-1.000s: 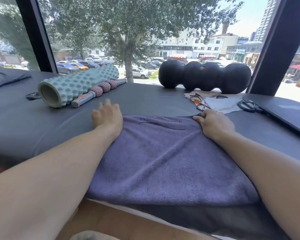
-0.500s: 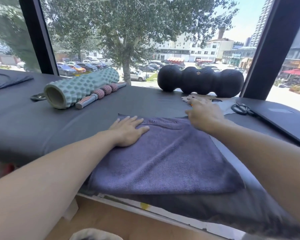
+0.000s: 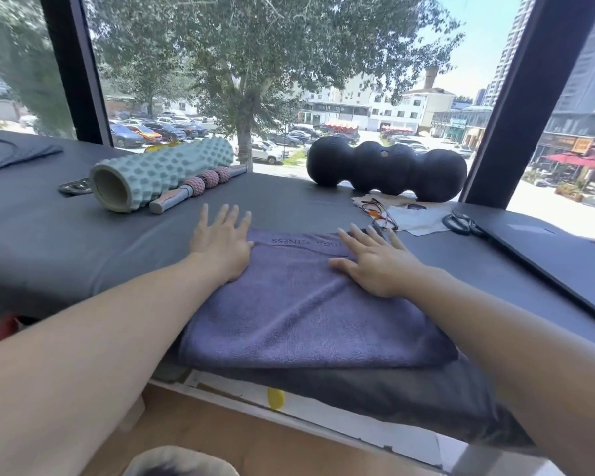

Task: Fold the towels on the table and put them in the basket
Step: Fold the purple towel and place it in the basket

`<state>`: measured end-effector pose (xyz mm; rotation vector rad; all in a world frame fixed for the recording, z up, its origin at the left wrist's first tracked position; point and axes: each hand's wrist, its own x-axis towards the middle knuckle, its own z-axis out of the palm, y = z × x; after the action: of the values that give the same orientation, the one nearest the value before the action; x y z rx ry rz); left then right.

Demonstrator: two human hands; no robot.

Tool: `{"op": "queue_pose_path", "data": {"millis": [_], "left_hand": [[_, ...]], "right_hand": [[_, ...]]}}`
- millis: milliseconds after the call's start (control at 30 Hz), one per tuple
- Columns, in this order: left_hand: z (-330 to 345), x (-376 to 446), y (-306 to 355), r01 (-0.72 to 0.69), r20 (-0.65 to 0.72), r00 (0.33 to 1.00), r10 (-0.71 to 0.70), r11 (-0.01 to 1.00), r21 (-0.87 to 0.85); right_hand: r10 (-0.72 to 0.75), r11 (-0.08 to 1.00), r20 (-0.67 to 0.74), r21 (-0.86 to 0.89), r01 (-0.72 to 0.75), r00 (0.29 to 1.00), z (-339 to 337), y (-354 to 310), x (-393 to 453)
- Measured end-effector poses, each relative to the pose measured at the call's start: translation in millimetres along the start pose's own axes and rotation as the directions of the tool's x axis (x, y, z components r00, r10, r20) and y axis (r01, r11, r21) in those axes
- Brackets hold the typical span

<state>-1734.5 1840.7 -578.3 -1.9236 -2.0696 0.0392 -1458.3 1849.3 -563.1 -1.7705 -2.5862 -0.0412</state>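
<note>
A purple towel [image 3: 306, 314], folded into a rectangle with printed lettering along its far edge, lies on the dark grey table [image 3: 66, 255] near the front edge. My left hand [image 3: 222, 243] lies flat with straight fingers on the towel's far left corner, its fingers reaching onto the table. Spread flat, my right hand [image 3: 371, 262] presses the towel's far right part. No basket is clearly in view; a rounded pale object [image 3: 179, 463] shows at the bottom edge.
At the back left lie a mint foam roller [image 3: 158, 173] and a pink massage stick [image 3: 200, 187]. A black peanut roller [image 3: 385, 171] sits by the window. Glasses [image 3: 378, 211], white paper [image 3: 416, 218], scissors [image 3: 459, 223] and a dark laptop [image 3: 557, 262] lie to the right.
Both hands let go of the towel's far edge and now lie flat on it. The left hand slid back to the far left corner; the right hand opened and came down.
</note>
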Motion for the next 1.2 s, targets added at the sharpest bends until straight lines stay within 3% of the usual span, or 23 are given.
{"op": "queue_pose_path", "data": {"millis": [67,133,200,233,267,333,467,500,567,633,700,767,833,933,1033,1133,1200], "left_hand": [[-9.7,-7.5,3.7,-0.071,-0.279,0.957,0.083,0.996,0.054],[-22.6,-20.7,18.2,-0.166,-0.461,0.885,0.062,0.968,-0.190],[-30.9,-40.0,33.7,-0.231,-0.365,0.931,0.023,0.809,-0.540],[-27.9,-51.1,39.6,-0.215,-0.242,0.968,0.070,0.732,-0.647],[-23.0,-62.5,43.0,-0.177,-0.103,0.984,0.144,0.733,-0.657],[-10.9,-75.2,36.8,-0.163,0.094,0.966,0.239,0.852,-0.497],[-0.2,-75.6,6.2,-0.110,0.148,0.974,0.174,0.925,-0.364],[2.5,-77.6,-0.5,-0.124,0.101,0.980,0.169,0.929,-0.348],[7.6,-91.8,-13.7,-0.261,-0.192,0.959,0.208,0.911,-0.319],[8.2,-119.5,-21.5,-0.529,-0.461,0.809,0.364,0.793,-0.303],[12.7,-148.5,-20.0,-0.691,-0.489,0.694,0.529,0.680,-0.246],[24.4,-163.8,-15.5,-0.704,-0.459,0.673,0.580,0.693,-0.155],[38.0,-164.9,-17.4,-0.671,-0.493,0.697,0.521,0.716,-0.192],[43.9,-164.8,-27.7,-0.627,-0.534,0.754,0.382,0.660,-0.413],[44.8,-169.8,-34.2,-0.530,-0.528,0.825,0.202,0.600,-0.599],[29.9,-170.7,-35.8,-0.376,-0.435,0.901,-0.001,0.502,-0.779],[16.8,-168.6,-34.3,-0.317,-0.381,0.922,-0.063,0.439,-0.840]], "right_hand": [[-0.134,0.989,-0.072,0.046,0.138,0.988,-3.4,-23.4,-19.9],[-0.213,0.971,0.008,0.111,0.211,0.977,3.3,-49.5,-37.0],[-0.211,0.973,0.086,0.119,0.200,0.974,17.0,-65.3,-44.6],[-0.199,0.975,0.090,0.124,0.187,0.976,21.2,-68.3,-44.9],[-0.193,0.974,0.090,0.137,0.180,0.977,21.1,-68.8,-43.8],[-0.191,0.972,0.106,0.162,0.172,0.976,17.4,-62.8,-40.7],[-0.082,0.990,0.120,0.127,0.067,0.989,16.1,-21.7,-37.1],[-0.052,0.993,0.113,0.113,0.040,0.992,16.2,-10.3,-40.8],[-0.044,0.994,0.068,0.107,0.037,0.997,14.5,7.5,-56.9],[-0.129,0.980,0.003,0.151,0.127,0.992,10.7,13.7,-84.3],[-0.282,0.948,-0.048,0.138,0.286,0.958,7.2,8.9,-117.0],[-0.370,0.928,-0.062,0.009,0.372,0.927,11.2,6.4,-138.7],[-0.395,0.918,-0.130,-0.018,0.396,0.910,19.1,10.0,-147.2],[-0.318,0.939,-0.310,0.025,0.342,0.896,21.0,23.9,-151.2],[-0.234,0.961,-0.327,0.063,0.269,0.915,16.2,39.6,-152.8],[-0.086,0.948,-0.327,0.263,0.178,0.941,11.3,54.2,-150.8],[-0.006,0.875,-0.339,0.454,0.169,0.941,3.8,54.7,-151.9]]}}
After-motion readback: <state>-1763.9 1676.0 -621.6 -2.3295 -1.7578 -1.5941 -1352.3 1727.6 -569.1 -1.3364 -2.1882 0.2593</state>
